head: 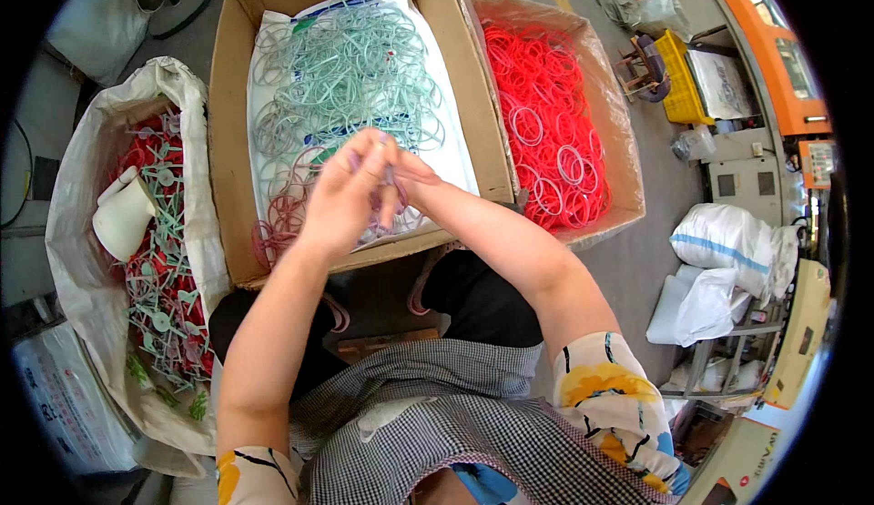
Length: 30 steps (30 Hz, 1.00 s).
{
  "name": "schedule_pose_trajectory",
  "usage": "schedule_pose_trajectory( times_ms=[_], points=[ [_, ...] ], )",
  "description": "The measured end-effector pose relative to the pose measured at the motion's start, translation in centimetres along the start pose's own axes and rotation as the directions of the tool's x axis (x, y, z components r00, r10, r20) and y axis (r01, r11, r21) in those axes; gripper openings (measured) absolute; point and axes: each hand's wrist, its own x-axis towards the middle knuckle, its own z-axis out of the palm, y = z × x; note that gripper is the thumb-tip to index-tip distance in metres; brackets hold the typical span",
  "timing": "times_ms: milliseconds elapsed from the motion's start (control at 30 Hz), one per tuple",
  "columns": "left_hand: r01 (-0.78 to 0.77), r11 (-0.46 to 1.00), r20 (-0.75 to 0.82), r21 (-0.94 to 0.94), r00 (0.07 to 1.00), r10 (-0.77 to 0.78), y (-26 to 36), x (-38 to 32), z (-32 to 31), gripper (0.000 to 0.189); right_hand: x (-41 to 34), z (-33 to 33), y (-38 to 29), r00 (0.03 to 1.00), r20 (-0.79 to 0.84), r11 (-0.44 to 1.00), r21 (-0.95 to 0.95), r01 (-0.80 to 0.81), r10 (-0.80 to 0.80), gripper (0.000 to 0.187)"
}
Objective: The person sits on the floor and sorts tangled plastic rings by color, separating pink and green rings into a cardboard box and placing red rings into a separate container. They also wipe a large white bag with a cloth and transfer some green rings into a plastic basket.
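Note:
My left hand (351,194) and my right hand (410,177) come together over the near part of a large cardboard box (471,95), their fingers overlapping. Purplish, blurred matter shows between the fingers; it looks like plastic rings, but the hold of each hand is hard to make out. Below them in the box, pale green plastic rings (355,68) lie heaped on a white printed sack (447,136). Dull pink rings (283,215) are piled in the box's near left corner.
At right stands a lined carton (614,143) of red plastic rings (546,109). At left, an open woven sack (82,184) holds red and green moulded plastic scraps (164,252) and a cream plastic jug (126,222). Farther right are a yellow crate (676,82) and stuffed white sacks (724,242).

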Motion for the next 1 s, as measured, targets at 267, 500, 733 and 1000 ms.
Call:
schedule_pose_trajectory(
  times_ms=[267,500,733,1000],
  points=[
    [-0.068,0.469,-0.294,0.880,0.697,0.654,1.5,1.3,-3.6,0.031,2.2,-2.8,-3.8,0.819,-0.337,0.883,-0.118,0.454,-0.465,0.013],
    [-0.176,0.757,-0.477,0.630,0.681,0.555,0.1,2.1,-2.2,0.019,-0.8,1.2,-5.7,0.779,-0.392,0.869,-0.302,0.393,-0.489,0.020],
    [-0.260,0.883,-0.487,-0.391,0.873,0.041,1.9,1.7,-5.0,0.026,-2.3,2.0,-6.2,0.945,-0.246,0.893,0.341,0.293,-0.216,0.028],
    [-0.079,0.934,-0.187,-0.349,0.982,0.014,2.8,1.0,-2.0,0.033,1.4,-7.0,1.0,0.919,-0.030,0.101,-0.992,-0.076,0.394,0.018]
  ],
)
